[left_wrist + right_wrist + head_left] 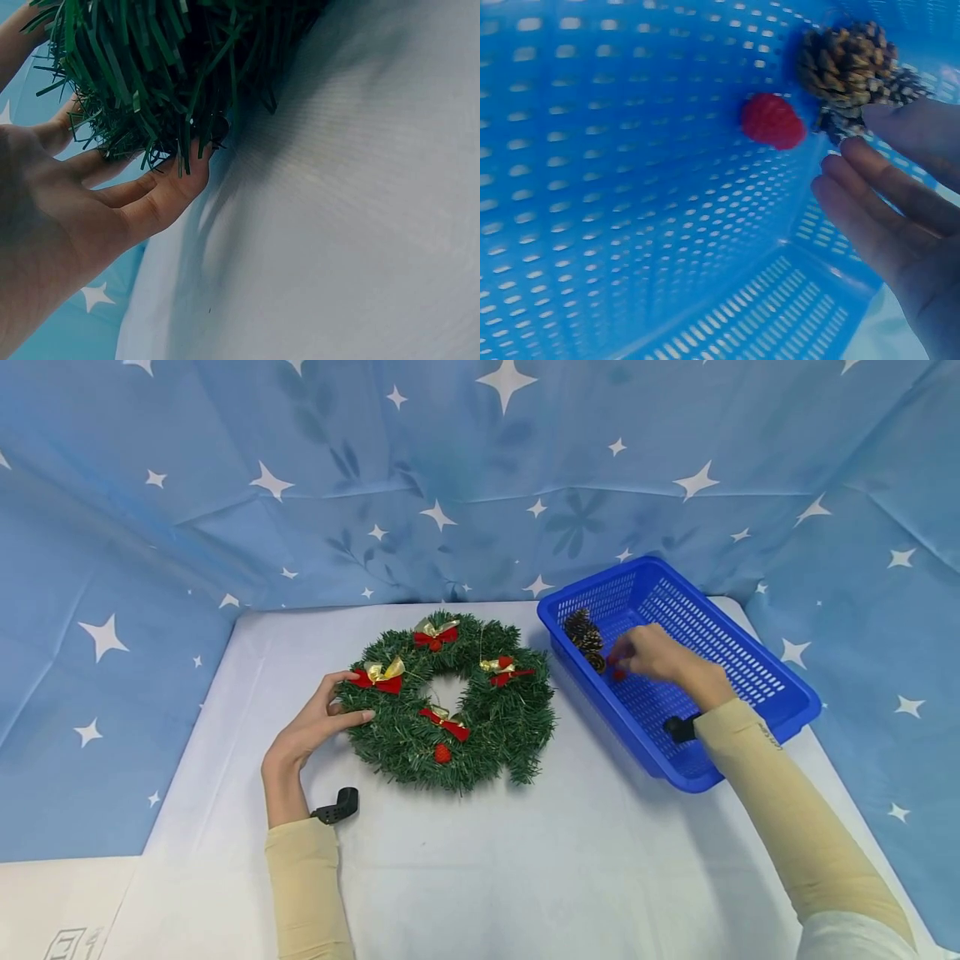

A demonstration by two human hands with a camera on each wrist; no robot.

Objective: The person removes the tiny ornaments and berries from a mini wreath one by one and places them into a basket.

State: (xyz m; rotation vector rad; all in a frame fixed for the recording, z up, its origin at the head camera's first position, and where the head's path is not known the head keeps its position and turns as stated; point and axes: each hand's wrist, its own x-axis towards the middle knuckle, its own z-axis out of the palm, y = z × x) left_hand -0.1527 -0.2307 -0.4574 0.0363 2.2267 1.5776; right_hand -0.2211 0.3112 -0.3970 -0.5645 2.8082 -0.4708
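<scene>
A green wreath (510, 727) lies on the white table, trimmed with several red-and-gold bows (382, 677) and a red berry-like ornament (442, 753) at its front. My left hand (318, 722) grips the wreath's left edge; in the left wrist view its fingers (161, 206) curl in under the greenery. Inside the blue basket (750, 668) is my right hand (656, 656), reaching down with relaxed fingers. Beside its fingertips sit a red ornament (772, 121) and several brown pine cones (847, 64). Nothing shows between the right thumb and fingers in the right wrist view.
The perforated basket stands at an angle on the right of the table (480, 868), its high rim around my right hand. A blue star-patterned cloth (465, 485) hangs behind and along both sides.
</scene>
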